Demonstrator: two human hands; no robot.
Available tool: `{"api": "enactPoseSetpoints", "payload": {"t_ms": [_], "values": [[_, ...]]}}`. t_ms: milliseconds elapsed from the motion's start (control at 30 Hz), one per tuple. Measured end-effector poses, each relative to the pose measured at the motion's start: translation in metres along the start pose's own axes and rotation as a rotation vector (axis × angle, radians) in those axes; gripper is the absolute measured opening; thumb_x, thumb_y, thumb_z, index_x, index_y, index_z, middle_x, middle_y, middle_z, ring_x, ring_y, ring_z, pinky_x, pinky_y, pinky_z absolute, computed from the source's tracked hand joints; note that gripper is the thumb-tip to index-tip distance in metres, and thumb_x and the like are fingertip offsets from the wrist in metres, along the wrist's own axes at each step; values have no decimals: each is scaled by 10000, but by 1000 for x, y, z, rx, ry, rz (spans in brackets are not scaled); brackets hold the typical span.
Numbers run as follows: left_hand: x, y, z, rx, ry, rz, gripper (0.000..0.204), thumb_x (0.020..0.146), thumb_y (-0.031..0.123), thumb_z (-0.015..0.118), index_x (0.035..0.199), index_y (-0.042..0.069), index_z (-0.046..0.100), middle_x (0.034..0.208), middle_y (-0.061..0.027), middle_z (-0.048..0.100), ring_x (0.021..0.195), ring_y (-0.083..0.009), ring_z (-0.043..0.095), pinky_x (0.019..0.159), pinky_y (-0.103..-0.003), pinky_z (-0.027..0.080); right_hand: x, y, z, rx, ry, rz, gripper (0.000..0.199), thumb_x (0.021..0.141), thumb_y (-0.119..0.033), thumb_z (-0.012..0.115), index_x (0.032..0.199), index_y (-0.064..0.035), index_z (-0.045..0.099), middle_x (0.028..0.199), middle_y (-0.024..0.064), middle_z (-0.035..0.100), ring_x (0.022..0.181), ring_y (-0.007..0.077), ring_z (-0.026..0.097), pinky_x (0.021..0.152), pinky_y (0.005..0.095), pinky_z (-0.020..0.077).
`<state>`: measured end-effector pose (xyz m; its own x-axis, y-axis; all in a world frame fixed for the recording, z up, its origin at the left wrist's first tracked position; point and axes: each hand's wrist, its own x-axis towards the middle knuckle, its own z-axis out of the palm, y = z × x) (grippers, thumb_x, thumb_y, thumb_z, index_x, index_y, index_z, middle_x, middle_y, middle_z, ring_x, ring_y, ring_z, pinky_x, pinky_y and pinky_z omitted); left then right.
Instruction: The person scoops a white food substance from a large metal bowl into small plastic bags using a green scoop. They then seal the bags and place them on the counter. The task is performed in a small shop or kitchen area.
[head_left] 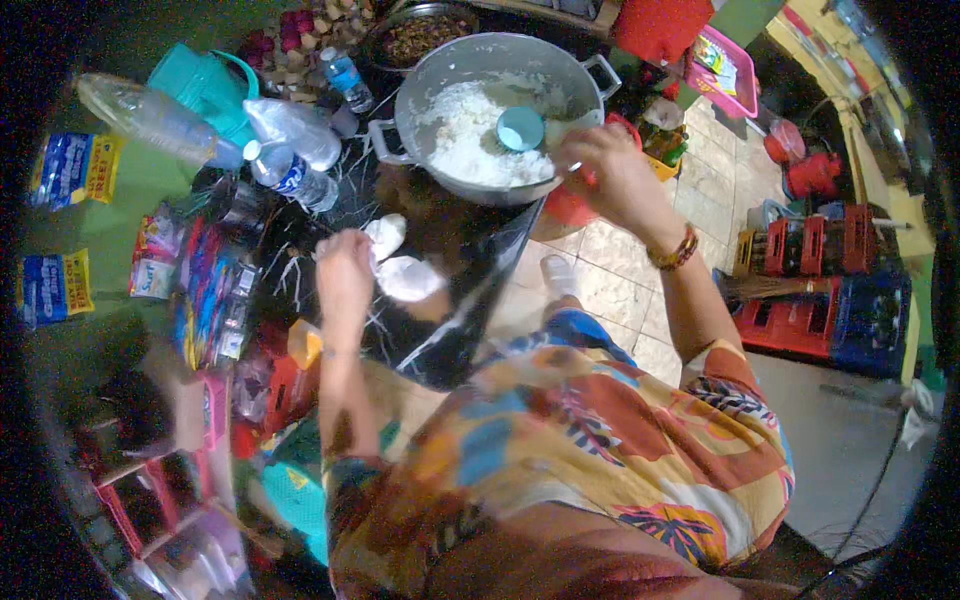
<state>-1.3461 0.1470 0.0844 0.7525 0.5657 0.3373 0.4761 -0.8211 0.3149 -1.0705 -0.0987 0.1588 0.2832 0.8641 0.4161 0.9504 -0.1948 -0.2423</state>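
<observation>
A large grey metal pot [470, 185] stands on the black marbled table, with white rice [460, 130] inside. A round teal cup [520, 128] rests in the rice. My right hand [612, 172] is closed over the pot's right rim, and a small pale bit shows at its fingertips. What it holds is too blurred to name. Left of centre, my left hand [345, 258] has its fingers pinched against the edge of a small white bundle [384, 238], which looks like a filled plastic bag. A second white bundle [410, 280] lies just nearer.
Water bottles [292, 178] and a teal pitcher [205, 90] stand left of the pot. Behind it sits a pan of brown food [425, 38]. Colourful sachets [215, 290] hang at the left. On the tiled floor at right are red crates [800, 325].
</observation>
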Motion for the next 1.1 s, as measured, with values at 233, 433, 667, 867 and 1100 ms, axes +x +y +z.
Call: {"api": "enactPoseSetpoints", "payload": {"t_ms": [233, 433, 667, 867, 1100], "values": [[162, 133, 28, -197, 8, 304, 161, 817, 17, 511, 933, 4, 622, 964, -171, 603, 923, -355, 582, 837, -399, 463, 17, 129, 10, -175, -299, 139, 238, 792, -143, 598, 1014, -81, 657, 862, 142, 609, 827, 326, 589, 717, 403, 492], [264, 166, 185, -197, -452, 313, 268, 749, 4, 502, 952, 46, 672, 1001, -183, 632, 928, -354, 604, 844, -414, 467, 22, 157, 30, 95, -491, 38, 232, 777, -60, 539, 985, -43, 640, 877, 186, 618, 790, 344, 625, 700, 426, 505], [277, 176, 226, 69, -928, 250, 299, 772, 54, 533, 1033, 125, 662, 1031, -167, 647, 945, -335, 620, 834, -415, 477, 48, 165, 17, 44, -334, -152, 217, 723, -57, 590, 925, -27, 663, 936, 134, 565, 917, 301, 573, 733, 387, 515], [242, 157, 166, 123, -736, 290, 261, 798, 87, 529, 1025, 84, 657, 1071, -172, 614, 948, -348, 618, 822, -426, 491, 87, 159, 43, -283, -258, -255, 156, 761, -182, 580, 826, -78, 678, 962, 64, 555, 989, 224, 528, 706, 368, 485], [202, 115, 119, 464, -691, 188, 167, 836, 137, 514, 899, 60, 648, 895, -158, 648, 833, -359, 645, 724, -445, 520, 134, 136, 81, -655, -532, -541, 432, 725, -359, 649, 1117, -183, 596, 1157, 11, 528, 1149, 185, 429, 900, 359, 335]]}}
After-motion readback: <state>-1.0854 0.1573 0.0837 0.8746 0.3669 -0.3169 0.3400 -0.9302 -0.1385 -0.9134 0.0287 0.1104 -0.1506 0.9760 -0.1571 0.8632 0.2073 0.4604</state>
